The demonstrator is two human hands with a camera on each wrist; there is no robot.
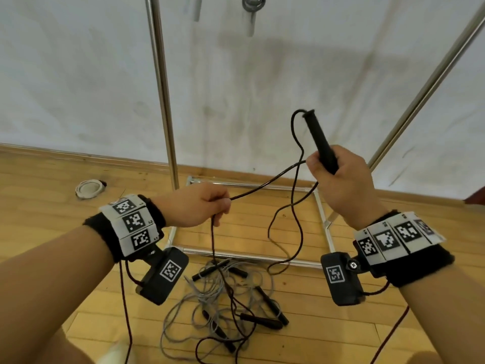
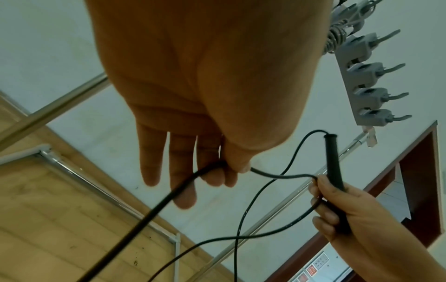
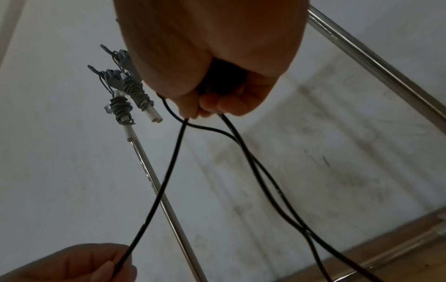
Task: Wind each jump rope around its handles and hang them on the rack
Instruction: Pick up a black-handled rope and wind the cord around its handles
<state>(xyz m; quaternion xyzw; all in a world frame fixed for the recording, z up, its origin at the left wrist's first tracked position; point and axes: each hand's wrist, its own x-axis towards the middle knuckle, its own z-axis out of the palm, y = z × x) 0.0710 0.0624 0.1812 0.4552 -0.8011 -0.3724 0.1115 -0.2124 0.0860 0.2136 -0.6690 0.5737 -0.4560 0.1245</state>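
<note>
My right hand (image 1: 319,166) grips a black jump-rope handle (image 1: 320,141) that points up and away from me. Its thin black rope (image 1: 265,183) leaves the handle's top, loops down, and crosses to my left hand (image 1: 223,206), which pinches it between thumb and fingers. From there the rope drops to the floor. The left wrist view shows the pinch (image 2: 231,169) with the handle (image 2: 334,166) to its right. In the right wrist view the fist (image 3: 212,103) hides the handle, and rope strands (image 3: 169,171) hang below it.
A tangle of grey and dark jump ropes (image 1: 228,298) with black handles lies on the wooden floor below my hands. Beyond them the rack's metal poles (image 1: 164,101) and base frame (image 1: 324,222) stand by the wall. Grey hooks (image 2: 371,76) top the rack, and two wound grey ropes (image 3: 128,95) hang there.
</note>
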